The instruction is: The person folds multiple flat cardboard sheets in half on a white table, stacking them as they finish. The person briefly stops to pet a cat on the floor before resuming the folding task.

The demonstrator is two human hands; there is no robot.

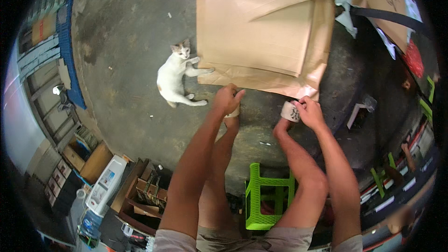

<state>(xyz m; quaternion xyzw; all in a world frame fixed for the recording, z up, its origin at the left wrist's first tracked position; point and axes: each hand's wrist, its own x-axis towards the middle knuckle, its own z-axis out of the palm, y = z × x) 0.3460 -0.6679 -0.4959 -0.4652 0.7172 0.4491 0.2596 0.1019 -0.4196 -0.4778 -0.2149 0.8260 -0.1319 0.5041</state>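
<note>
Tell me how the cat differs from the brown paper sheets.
The cat is mostly white with darker patches; the brown paper sheets are tan. The cat covers less floor than the sheets. The cat lies on its side, head raised; the sheets are layered, one curling over. Both are on the concrete floor.

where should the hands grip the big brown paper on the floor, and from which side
Probably pinch the brown paper by its near edge, coming from the near side, at the right corner and left of centre. A bare strip shows there in front of the upper layers, leaving a free edge; the cat has a forepaw over the left end, so avoid that.
</note>
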